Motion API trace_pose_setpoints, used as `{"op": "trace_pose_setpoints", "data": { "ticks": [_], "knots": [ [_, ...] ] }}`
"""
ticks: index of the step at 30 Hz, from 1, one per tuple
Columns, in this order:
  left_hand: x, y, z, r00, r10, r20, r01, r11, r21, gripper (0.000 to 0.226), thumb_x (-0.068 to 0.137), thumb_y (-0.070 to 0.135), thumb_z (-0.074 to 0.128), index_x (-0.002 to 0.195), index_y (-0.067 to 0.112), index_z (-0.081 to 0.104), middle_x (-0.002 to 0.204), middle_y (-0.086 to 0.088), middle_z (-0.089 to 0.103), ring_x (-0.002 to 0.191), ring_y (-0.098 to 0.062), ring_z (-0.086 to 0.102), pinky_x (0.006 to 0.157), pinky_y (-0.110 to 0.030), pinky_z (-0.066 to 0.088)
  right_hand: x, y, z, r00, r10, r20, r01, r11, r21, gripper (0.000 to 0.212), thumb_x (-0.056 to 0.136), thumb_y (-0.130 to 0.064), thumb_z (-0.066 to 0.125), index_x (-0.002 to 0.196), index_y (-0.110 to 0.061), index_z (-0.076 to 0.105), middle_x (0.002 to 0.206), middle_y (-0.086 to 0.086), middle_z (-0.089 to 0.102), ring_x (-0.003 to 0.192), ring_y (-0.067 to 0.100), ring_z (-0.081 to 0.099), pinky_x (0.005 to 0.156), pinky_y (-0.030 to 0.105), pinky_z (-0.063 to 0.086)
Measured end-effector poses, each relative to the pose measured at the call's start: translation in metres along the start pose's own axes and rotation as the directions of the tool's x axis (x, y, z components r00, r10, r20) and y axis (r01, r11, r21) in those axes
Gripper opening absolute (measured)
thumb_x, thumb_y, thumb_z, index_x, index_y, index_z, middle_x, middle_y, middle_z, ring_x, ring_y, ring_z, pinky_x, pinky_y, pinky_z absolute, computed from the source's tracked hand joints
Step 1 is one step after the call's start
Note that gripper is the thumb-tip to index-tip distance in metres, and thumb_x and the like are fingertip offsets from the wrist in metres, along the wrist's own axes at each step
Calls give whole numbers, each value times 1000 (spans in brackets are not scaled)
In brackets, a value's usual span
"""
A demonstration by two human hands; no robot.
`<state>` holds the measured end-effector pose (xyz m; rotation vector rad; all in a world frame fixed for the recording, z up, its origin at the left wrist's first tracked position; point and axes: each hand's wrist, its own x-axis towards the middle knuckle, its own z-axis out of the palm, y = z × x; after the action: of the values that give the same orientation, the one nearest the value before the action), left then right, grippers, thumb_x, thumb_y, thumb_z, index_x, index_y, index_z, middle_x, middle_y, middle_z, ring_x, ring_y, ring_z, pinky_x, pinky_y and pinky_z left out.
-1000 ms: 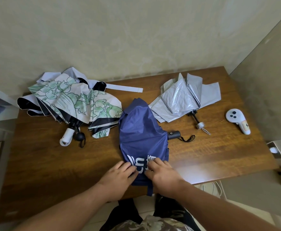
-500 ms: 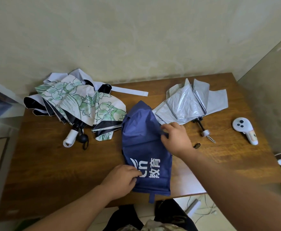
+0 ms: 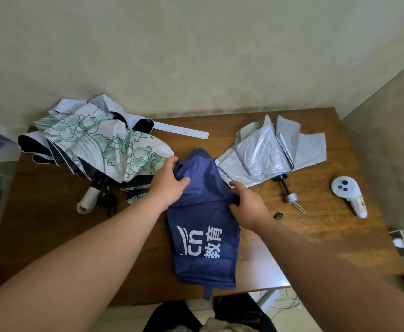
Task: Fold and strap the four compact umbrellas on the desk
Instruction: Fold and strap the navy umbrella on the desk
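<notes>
- The blue umbrella (image 3: 203,226) is lying lengthwise at the middle of the bench (image 3: 52,236), white lettering facing up, its near end hanging a little over the front edge.
- The left hand (image 3: 169,183) is gripping the blue fabric at the far left corner, thumb lying on top of the cloth.
- The right hand (image 3: 248,207) is pinching a fold at the canopy's right edge, fingers curling into the fabric.
- The floral umbrella (image 3: 105,149) is sitting unfolded at the far left, its white handle (image 3: 87,200) pointing toward the front; it is overlying a pale one (mostly hidden, so little can be told of it), and a white strap (image 3: 181,130) is lying flat beside them.
- The silver umbrella (image 3: 272,149) is spreading loose at the far right, just beside the blue one, shaft and handle (image 3: 290,197) exposed.
- A white controller (image 3: 349,195) is resting near the right edge.
</notes>
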<state>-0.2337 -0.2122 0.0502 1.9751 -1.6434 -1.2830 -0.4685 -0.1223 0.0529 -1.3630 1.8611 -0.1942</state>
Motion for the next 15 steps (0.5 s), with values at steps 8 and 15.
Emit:
{"op": "trace_pose_setpoints", "data": {
  "ticks": [8,15],
  "knots": [
    [-10,3,5,991,111,-72,-111,994,-1,44,99,25,68,139,36,56,121,7,65,119,-16,62,93,-30,46,7,13,-13,986,21,163,-42,991,124,77,68,-18,63,144,-30,54,131,-11,69,116,13,66,97,38,58],
    [-30,-18,-12,973,223,65,-215,971,-107,39,97,9,69,108,47,66,115,22,73,112,-4,67,106,-42,53,22,-25,-30,996,-34,79,-2,907,421,51,86,-25,82,130,-34,59,119,-10,63,104,11,63,80,29,54]
  ]
}}
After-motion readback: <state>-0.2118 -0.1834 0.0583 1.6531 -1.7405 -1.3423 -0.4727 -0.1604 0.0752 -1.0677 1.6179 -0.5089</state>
